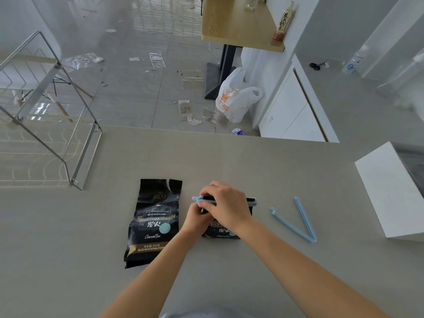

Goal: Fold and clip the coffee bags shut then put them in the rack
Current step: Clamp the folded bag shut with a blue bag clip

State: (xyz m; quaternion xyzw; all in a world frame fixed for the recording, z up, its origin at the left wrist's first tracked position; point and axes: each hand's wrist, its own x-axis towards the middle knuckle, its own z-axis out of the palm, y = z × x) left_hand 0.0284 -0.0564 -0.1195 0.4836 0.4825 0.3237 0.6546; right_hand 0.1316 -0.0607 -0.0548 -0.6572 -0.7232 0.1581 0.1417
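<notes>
Two black coffee bags lie on the grey counter (275, 171). The left bag (151, 226) lies flat with its torn top unfolded. The right bag (221, 231) has its top folded over, with a light blue clip (197, 199) lying across the fold. My right hand (226, 206) presses down on that clip and fold, covering most of it. My left hand (195, 220) grips the folded bag's left side just under the clip. A second light blue clip (298, 222) lies spread in a V to the right. The wire rack (75, 143) stands at the counter's left.
A white box (390, 191) sits at the counter's right edge. Beyond the counter's far edge is a littered tile floor with a white plastic bag (236, 97) and a wooden table (238, 21).
</notes>
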